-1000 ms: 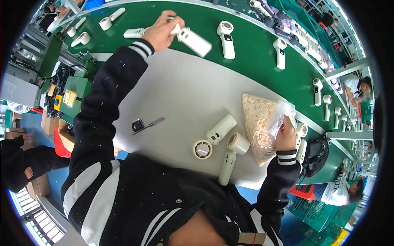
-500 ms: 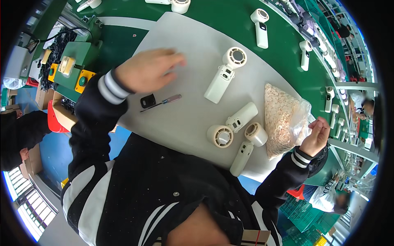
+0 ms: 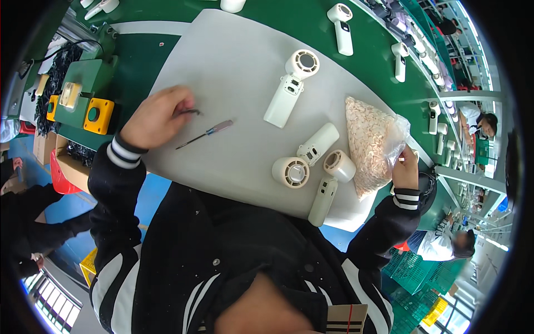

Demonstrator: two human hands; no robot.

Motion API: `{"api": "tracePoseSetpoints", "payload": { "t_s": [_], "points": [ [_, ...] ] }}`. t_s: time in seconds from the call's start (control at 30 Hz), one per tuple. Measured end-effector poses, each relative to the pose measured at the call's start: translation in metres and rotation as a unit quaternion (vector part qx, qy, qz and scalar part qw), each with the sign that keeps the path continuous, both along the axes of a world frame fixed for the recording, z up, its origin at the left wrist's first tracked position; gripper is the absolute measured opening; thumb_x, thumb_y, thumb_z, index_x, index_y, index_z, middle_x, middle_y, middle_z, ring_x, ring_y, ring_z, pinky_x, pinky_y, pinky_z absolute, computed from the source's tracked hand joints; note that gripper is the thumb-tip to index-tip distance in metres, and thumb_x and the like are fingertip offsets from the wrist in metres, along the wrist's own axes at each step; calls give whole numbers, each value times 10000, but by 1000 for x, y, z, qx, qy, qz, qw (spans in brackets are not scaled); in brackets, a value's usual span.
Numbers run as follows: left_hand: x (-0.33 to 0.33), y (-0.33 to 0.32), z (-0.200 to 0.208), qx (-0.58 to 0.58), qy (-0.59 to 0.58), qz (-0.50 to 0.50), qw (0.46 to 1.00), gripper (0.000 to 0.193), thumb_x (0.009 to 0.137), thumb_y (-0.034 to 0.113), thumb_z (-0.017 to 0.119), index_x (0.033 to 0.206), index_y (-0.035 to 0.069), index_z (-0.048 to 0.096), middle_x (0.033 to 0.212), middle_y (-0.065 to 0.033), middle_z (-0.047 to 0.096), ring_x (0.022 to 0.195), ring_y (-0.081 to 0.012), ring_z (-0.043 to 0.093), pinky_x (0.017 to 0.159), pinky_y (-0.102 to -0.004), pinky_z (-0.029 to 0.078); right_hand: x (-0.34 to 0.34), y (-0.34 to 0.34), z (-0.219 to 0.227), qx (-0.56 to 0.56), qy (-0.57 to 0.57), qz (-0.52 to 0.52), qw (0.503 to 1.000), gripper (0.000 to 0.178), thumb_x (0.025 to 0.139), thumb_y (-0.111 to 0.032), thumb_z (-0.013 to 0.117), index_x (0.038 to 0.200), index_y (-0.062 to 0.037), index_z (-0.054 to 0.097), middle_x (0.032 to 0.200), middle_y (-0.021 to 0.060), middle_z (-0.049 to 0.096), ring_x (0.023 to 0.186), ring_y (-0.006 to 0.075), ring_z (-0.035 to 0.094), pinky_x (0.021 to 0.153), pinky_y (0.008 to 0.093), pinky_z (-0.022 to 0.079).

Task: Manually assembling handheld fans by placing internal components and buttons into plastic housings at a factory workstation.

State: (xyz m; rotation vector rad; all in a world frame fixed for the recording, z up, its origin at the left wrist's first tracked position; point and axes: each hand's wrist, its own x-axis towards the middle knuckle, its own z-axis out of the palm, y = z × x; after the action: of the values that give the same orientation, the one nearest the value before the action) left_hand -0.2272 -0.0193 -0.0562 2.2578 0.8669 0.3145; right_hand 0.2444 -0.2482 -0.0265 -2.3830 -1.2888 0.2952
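Observation:
At the left of the grey mat [image 3: 222, 167], my left hand [image 3: 158, 117] is closed on a small black part [image 3: 189, 112], mostly hidden by the fingers. A screwdriver [image 3: 217, 128] with a clear handle lies beside that hand. My right hand [image 3: 406, 170] has its bent fingers at the gathered mouth of a clear plastic bag [image 3: 370, 145] full of small cream-coloured pieces, pinching the film. Between the hands lie three white handheld fans: one farther off [image 3: 283, 100], one nearer [image 3: 320, 143] and one by the mat's near edge [image 3: 322, 200].
More white fans [image 3: 343, 36] stand along the green bench top [image 3: 311, 28]. At left is a green fixture with a yellow button box [image 3: 99, 116], near a red stool [image 3: 64, 175]. Other people [image 3: 445, 239] sit at the right, beside green crates [image 3: 414, 273].
My left hand has come down and left and picked the black part off the mat. My right hand has moved in against the bag's mouth. The whole view has shifted slightly.

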Motion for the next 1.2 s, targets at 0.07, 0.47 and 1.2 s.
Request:
{"api": "tracePoseSetpoints", "payload": {
  "t_s": [0.07,0.47,1.2],
  "points": [
    [15,17,0,39,-73,-26,996,206,779,2,617,907,64,468,819,-57,536,705,-229,494,650,-340,417,3,-2,-2,-51,-5,5,999,289,845,-18,576,1131,15,588,912,76,634,757,152,541,715,250,442],
    [130,40,-54,-86,-295,21,951,167,850,31,600,951,74,475,822,-26,531,686,-152,469,642,-283,424,-17,5,40,357,128,11,925,137,935,-27,511,1048,-21,588,877,103,634,749,163,587,741,261,489],
    [136,21,-69,-282,-414,61,863,146,895,46,625,1033,8,654,858,-18,643,748,-70,546,688,-179,447,-175,155,-72,196,35,204,959,110,817,-2,613,894,-81,603,910,32,511,788,144,505,602,250,431]
  ]
}}
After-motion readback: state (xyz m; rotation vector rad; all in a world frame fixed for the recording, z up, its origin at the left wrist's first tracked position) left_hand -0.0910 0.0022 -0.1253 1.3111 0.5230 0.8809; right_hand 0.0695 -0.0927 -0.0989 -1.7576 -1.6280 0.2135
